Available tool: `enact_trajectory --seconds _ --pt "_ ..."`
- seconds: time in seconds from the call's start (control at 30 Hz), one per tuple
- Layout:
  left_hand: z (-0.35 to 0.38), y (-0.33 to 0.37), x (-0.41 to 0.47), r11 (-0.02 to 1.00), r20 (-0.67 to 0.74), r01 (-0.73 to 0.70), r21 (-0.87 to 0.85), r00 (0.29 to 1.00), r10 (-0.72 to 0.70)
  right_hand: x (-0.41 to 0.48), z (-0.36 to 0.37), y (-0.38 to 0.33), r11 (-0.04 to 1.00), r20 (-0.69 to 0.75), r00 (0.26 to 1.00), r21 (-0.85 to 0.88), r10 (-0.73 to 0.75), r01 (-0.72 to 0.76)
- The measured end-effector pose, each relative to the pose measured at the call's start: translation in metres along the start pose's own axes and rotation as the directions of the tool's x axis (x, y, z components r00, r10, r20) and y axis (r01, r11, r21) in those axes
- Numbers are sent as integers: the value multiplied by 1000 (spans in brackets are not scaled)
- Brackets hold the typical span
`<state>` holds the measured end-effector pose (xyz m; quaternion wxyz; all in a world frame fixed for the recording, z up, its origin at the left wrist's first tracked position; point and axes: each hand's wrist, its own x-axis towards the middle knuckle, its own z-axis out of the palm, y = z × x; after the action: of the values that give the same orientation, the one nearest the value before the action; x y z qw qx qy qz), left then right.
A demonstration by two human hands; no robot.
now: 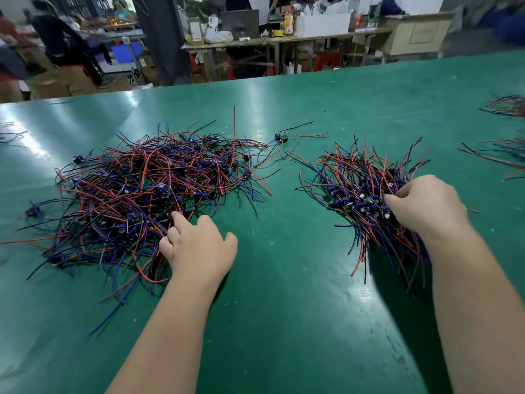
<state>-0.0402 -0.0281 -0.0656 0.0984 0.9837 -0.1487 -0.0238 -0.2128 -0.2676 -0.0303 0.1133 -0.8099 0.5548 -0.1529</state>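
A big loose tangle of small circuit boards with red, blue and black wires (142,191) lies on the left of the green table (284,280). My left hand (199,248) rests at its near right edge, fingers loosely curled and touching the wires. On the right lies a tidier bundle of the same wired boards (360,189), boards together and wires fanned out. My right hand (426,206) sits on that bundle's right side, its fingers curled down onto the boards and wires. What the fingertips pinch is hidden.
One single wired board (281,137) lies apart between the two heaps, farther back. More wire heaps (505,149) show at the right edge. Beyond the table's far edge stand benches, boxes and a person (59,38) at the back left.
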Motion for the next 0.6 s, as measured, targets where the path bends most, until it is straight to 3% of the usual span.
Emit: enact_trajectory --seconds 0.23,0.3,0.37,0.5,0.6 --pt "-4 -4 6 997 -63 62 48 996 -59 -21 -6 -24 952 -137 959 146 -249 269" --pt "-5 -3 8 997 -77 67 -36 995 -70 -28 -6 -31 910 -183 926 200 -331 364" --pt "-9 0 8 972 -110 69 -224 989 -95 -37 -5 -41 846 -218 898 308 -383 436" --pt "-15 10 -2 791 -248 -69 -607 963 -107 -54 4 -55 710 -136 910 584 -393 394" --pt "-15 24 -21 571 -337 -306 -762 940 54 -61 10 -63 560 60 923 809 -379 177"
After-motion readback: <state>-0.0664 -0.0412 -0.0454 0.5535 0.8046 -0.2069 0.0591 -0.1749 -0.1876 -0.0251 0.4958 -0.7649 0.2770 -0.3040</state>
